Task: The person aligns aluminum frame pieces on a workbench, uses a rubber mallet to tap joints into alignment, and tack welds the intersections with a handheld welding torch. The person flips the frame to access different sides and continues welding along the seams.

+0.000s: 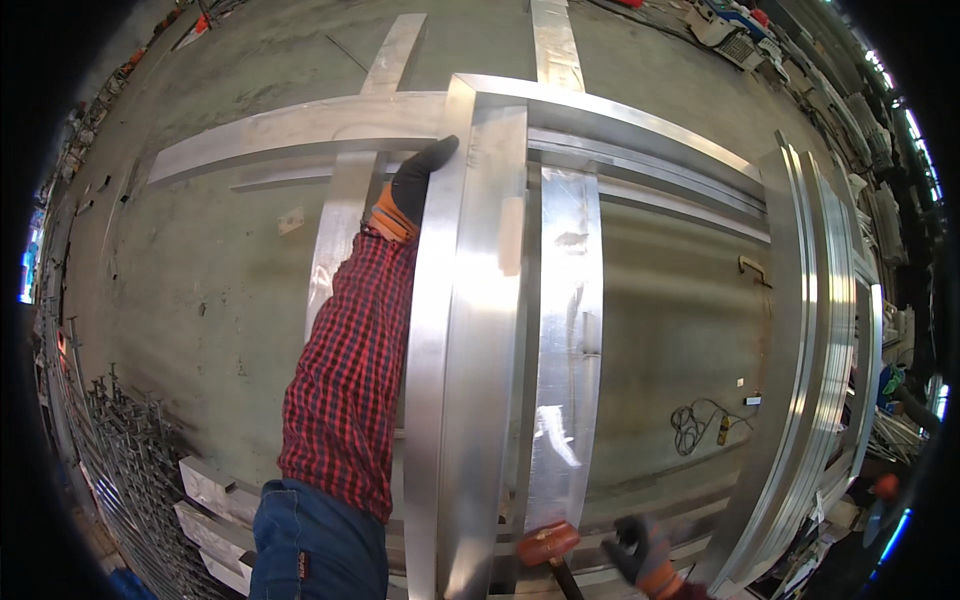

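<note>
A large rectangular frame of silvery aluminium profiles (488,330) lies in front of me. My left hand (422,175), in a black and orange work glove, grips the left edge of its upright profile near the far corner. The thumb lies along the edge; the other fingers are mostly hidden. At the near edge, my right hand (640,555), in a similar glove, is slightly curled with its fingers apart and nothing visible between them. Just left of it is a mallet (548,543) with a reddish-brown head and dark handle, apart from the hand.
Flat metal beams (570,350) support the frame from below. More long profiles (825,330) are stacked at the right. A bundle of thin metal rods (130,450) stands at the lower left. A coiled cable (695,425) lies on the concrete floor (230,300).
</note>
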Demonstrator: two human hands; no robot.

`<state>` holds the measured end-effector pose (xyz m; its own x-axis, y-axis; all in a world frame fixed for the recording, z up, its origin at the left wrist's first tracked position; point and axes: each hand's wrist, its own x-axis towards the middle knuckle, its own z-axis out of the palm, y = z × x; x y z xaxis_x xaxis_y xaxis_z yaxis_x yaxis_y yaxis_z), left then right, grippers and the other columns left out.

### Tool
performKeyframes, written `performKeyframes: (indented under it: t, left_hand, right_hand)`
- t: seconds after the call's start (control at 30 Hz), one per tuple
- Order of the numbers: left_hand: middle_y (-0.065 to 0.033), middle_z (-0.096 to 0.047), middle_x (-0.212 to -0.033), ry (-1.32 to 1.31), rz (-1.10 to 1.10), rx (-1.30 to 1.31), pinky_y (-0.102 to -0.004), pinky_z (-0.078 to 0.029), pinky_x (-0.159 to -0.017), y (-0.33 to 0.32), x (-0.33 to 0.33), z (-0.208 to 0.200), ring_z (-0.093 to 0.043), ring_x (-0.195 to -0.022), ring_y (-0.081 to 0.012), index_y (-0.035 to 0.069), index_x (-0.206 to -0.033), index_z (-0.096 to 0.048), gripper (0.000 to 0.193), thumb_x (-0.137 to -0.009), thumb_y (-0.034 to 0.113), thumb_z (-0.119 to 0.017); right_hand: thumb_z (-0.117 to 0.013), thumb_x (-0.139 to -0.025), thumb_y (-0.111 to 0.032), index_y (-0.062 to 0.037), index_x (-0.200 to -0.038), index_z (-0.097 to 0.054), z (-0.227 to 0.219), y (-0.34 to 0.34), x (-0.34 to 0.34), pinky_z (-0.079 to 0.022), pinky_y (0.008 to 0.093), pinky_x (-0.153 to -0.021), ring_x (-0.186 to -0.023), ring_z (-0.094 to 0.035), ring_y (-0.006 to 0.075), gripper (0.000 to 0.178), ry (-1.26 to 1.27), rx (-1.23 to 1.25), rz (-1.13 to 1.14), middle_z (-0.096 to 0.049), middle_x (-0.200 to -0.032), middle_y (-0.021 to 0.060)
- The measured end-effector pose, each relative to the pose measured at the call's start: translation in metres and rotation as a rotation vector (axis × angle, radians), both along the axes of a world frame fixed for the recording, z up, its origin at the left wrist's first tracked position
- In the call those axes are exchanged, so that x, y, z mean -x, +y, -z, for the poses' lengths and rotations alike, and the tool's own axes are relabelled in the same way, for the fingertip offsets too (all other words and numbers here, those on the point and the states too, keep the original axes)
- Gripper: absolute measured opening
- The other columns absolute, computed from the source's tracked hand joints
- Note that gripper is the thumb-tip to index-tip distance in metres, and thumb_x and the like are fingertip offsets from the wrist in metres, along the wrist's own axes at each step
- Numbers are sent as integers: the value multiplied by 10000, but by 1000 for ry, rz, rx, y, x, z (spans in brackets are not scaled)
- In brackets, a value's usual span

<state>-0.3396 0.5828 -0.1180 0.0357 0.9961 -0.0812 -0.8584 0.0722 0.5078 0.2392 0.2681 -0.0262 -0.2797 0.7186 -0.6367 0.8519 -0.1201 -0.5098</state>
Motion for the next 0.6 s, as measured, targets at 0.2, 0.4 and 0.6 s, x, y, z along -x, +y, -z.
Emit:
performKeyframes:
  t: [0.2,0.4,0.6]
  left_hand:
    - [-144,-805,-1236,18,88,-81,-367,-709,-874,9,14,31,-812,-1042,-239,11,-1396,-698,405,-1094,279,-731]
    - [-138,-787,-1340,-131,242,-199,-430,-672,-984,22,26,55,-794,-1149,-262,54,-1476,-668,401,-1137,268,-663]
    - [-137,-799,-1278,-188,225,-160,-388,-697,-897,15,15,43,-810,-1077,-247,28,-1432,-680,405,-1113,276,-701]
  right_hand:
    - [-933,-911,-352,-31,-1377,-679,6,-147,-45,-574,555,-948,-1106,-715,410,620,-131,46,-86,-730,-1239,209]
    - [-890,-926,-397,-62,-1241,-705,25,-167,-54,-540,546,-852,-949,-682,399,495,-184,-131,-334,-730,-1049,179]
    - [-892,-934,-191,-27,-1088,-699,-20,-68,-39,-555,427,-682,-744,-694,309,297,-40,-307,-360,-702,-863,132]
